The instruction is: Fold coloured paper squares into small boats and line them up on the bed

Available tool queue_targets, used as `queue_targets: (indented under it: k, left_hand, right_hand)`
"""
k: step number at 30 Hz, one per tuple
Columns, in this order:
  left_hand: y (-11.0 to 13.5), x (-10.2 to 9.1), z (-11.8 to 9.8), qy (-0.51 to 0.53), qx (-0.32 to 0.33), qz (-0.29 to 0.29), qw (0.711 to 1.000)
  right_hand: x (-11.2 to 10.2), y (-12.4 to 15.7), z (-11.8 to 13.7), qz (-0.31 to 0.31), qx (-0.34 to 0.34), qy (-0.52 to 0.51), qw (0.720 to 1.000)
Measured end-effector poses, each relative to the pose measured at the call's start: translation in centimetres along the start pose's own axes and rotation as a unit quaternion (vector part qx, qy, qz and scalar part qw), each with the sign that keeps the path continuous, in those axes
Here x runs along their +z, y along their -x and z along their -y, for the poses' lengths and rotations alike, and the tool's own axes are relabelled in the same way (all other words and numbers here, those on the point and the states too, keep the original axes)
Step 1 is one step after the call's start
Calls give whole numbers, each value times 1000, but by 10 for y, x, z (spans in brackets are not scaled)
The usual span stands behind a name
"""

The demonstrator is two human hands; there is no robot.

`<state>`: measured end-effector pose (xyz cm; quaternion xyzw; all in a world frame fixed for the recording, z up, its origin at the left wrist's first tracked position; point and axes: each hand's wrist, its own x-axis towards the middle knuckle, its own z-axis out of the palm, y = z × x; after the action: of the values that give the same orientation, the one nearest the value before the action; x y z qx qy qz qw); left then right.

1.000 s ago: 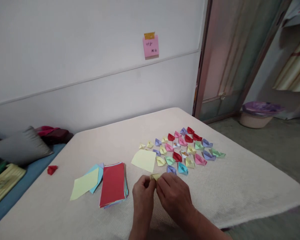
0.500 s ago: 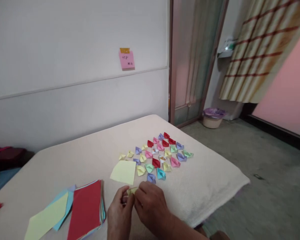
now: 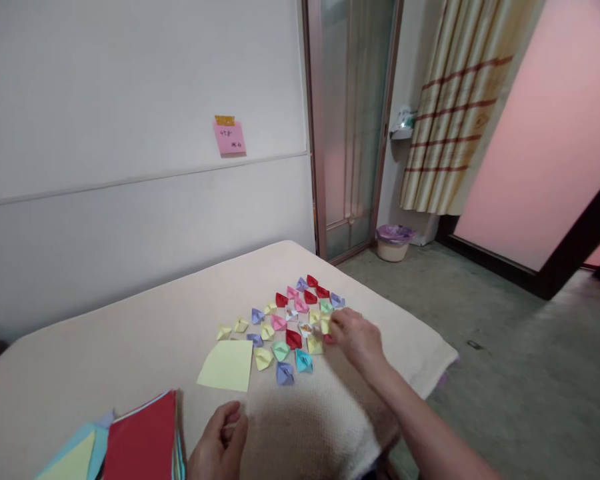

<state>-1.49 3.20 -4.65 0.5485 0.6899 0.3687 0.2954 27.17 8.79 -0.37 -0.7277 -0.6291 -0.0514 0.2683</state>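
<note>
My right hand (image 3: 357,339) is over the right side of a group of small folded paper boats, its fingertips pinching a yellow paper boat (image 3: 325,325). The boats stand close together in several colours, among them a red boat (image 3: 294,339), a turquoise boat (image 3: 304,361) and a purple boat (image 3: 285,373). Some boats are partly hidden behind my right hand. My left hand (image 3: 220,440) rests nearer to me, loosely curled with a gap between thumb and fingers and nothing in it. Just beyond it lies a pale yellow paper sheet (image 3: 226,366).
To the left of my left hand sits a stack of paper (image 3: 143,437) with a red sheet on top, beside loose blue and yellow sheets (image 3: 73,460). A cream cloth (image 3: 130,347) covers the bed-like surface. A lined bin (image 3: 393,245) stands on the floor beyond.
My right hand has moved away from my left, forward and right to the boats, carrying the yellow piece both hands held. My left hand has let go. The view has turned right.
</note>
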Motion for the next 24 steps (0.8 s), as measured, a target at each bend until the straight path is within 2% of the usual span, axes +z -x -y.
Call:
queue_targets:
  k: [4, 8, 18, 21, 24]
  left_hand:
    - [-3, -3, 4, -9, 10, -7, 1000]
    - [-5, -2, 6, -8, 20, 10, 1000]
    - [-8, 6, 14, -45, 32, 34, 998]
    - [-8, 6, 13, -49, 29, 47, 997]
    - [-9, 5, 12, -46, 29, 55, 997]
  right_hand:
    - [-9, -17, -60, 16, 109, 57, 992]
    - [-3, -20, -92, 59, 168, 85, 980]
    - [19, -12, -101, 105, 218, 82, 967]
    - [14, -16, -104, 84, 226, 65, 968]
    - [3, -23, -101, 30, 221, 41, 974]
